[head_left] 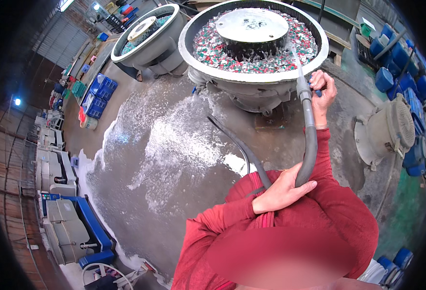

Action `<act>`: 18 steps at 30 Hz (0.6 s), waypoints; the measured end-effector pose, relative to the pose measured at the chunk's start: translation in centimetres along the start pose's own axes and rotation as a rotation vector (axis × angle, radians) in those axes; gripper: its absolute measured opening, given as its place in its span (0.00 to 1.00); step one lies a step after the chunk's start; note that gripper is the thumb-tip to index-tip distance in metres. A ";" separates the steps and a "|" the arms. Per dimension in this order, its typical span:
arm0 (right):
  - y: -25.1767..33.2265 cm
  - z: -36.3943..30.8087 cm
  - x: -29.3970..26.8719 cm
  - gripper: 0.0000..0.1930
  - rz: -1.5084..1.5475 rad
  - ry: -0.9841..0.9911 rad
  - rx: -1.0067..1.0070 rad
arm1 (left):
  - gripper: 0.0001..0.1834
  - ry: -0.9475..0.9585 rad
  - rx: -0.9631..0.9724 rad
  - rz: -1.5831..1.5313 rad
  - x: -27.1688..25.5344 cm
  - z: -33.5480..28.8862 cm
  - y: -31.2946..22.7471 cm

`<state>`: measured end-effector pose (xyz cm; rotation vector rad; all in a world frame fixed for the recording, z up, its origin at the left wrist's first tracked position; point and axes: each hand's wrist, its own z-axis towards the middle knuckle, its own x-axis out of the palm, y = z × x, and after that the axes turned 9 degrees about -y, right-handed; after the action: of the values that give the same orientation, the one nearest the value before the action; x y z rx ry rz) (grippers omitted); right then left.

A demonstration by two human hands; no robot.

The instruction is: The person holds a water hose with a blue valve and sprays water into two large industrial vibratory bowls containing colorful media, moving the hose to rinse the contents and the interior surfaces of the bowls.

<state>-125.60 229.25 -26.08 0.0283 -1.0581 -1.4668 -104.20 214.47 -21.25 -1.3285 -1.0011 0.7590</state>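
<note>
A grey hose [310, 140] runs up from my chest to a nozzle near the big round tub [193, 53]. My right hand [323, 87] grips the hose just below the nozzle, arm stretched out. A thin jet of water [295, 55] shoots from the nozzle into the tub, which is filled with red, green and white small pieces [208, 48] around a grey centre dome [251, 25]. My left hand [280, 192] holds the lower bend of the hose close to my red sleeve.
A second, smaller round tub [147, 36] stands at the back left. The concrete floor [169, 145] is wet and foamy. A grey round motor unit [389, 130] sits at right beside blue drums [396, 58]. Blue crates [99, 94] and machines [60, 232] line the left.
</note>
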 end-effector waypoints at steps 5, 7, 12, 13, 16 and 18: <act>0.1 0.4 -0.2 0.20 -0.003 -0.041 0.028 | 0.12 0.024 -0.025 0.024 0.2 0.4 -0.1; 0.1 0.4 -0.3 0.20 -0.034 -0.050 0.018 | 0.13 0.031 -0.032 0.011 0.2 0.5 0.0; 0.1 0.4 -0.9 0.20 -0.037 -0.033 0.042 | 0.13 0.017 -0.032 -0.046 0.7 0.7 0.2; -0.1 0.4 -1.3 0.20 -0.038 -0.028 0.049 | 0.12 0.019 -0.048 -0.059 0.9 0.7 0.4; -0.4 0.3 -2.6 0.20 0.011 -0.017 0.114 | 0.12 0.032 -0.085 -0.096 1.3 0.7 1.0; 0.1 0.2 -2.7 0.21 -0.080 -0.022 0.057 | 0.12 0.043 -0.086 -0.107 1.6 0.7 1.0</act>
<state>-125.02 231.53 -27.43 0.0966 -1.1278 -1.5115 -104.08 216.27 -21.98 -1.3481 -1.0716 0.6101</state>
